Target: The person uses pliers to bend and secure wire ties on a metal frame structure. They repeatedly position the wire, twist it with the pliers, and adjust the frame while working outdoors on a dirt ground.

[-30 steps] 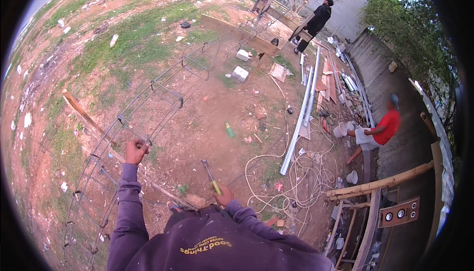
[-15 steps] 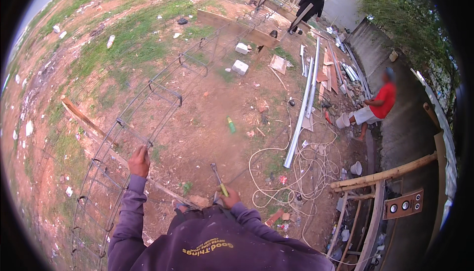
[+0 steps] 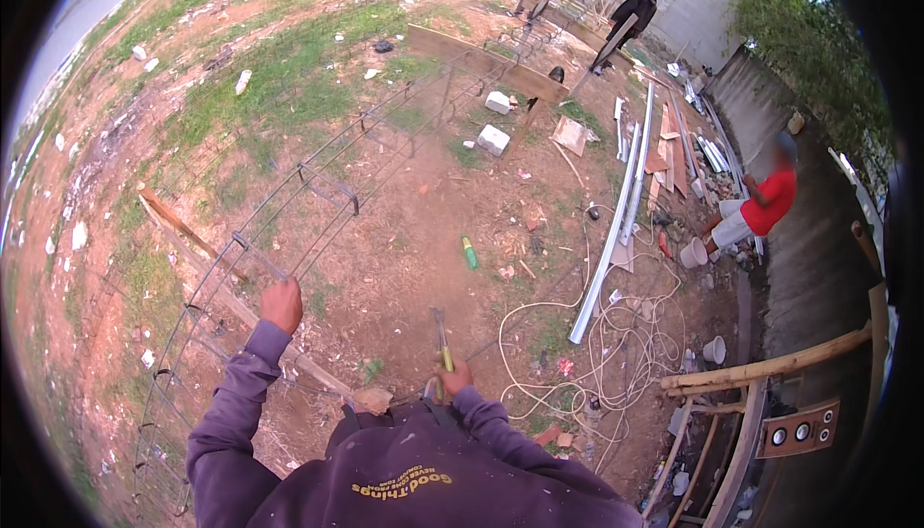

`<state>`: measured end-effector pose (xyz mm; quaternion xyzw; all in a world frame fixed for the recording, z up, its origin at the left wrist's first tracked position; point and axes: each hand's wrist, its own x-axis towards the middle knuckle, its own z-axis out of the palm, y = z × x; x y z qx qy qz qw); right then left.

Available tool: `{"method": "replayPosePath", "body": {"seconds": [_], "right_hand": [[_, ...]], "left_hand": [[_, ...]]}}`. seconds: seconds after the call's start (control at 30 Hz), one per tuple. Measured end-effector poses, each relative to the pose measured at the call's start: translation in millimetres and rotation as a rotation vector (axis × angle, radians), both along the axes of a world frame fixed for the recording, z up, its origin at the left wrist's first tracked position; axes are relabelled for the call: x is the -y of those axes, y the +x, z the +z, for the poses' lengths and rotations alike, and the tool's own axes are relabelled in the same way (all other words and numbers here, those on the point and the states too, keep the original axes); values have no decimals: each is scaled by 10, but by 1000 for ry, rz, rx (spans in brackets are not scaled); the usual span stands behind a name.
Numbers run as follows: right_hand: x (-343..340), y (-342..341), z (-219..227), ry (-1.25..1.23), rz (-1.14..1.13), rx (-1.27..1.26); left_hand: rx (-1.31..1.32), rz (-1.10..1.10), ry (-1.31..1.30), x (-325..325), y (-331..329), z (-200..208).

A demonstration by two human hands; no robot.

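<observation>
A long cage of thin steel rebar (image 3: 239, 239) with bent stirrups runs from the lower left up toward the far middle. My left hand (image 3: 281, 306) is closed on the bar at the cage's near right side, beside a stirrup. In front of my body, my right hand (image 3: 454, 376) grips pincers (image 3: 443, 343) by their yellow-green handle. Their dark metal head points away from me, and the jaws are too small to make out. Clear air separates the pincers from the cage.
A wooden rail (image 3: 192, 234) crosses beneath the cage. A green bottle (image 3: 469, 252), white blocks (image 3: 494, 139), a tangled hose (image 3: 616, 360) and metal channels (image 3: 612, 230) lie on the dirt. A person in red (image 3: 772, 199) is at the right; two others stand far off. Bamboo framing (image 3: 770, 360) stands at right.
The view has shifted slightly, moving the scene to the right. My left hand has turned into a fuller fist on the bar. The pincers stand more upright in my right hand.
</observation>
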<state>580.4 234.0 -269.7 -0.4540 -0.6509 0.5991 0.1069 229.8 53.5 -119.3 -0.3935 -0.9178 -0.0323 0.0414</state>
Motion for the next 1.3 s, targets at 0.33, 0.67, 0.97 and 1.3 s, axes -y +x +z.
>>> {"method": "replayPosePath", "body": {"seconds": [0.33,0.67,0.97,1.3], "right_hand": [[-115,277,-186,118,-152,145],[-17,464,-76,185,-261,126],[76,734,105,376,-333,-64],[-247,555,525,-39,-349,-421]], "left_hand": [[315,-202,-18,-225,-1126,441],[221,96,85,-554,-1528,-252],[1098,-60,1224,-985,-602,-154],[1023,-45,1000,-781,336,292]]}}
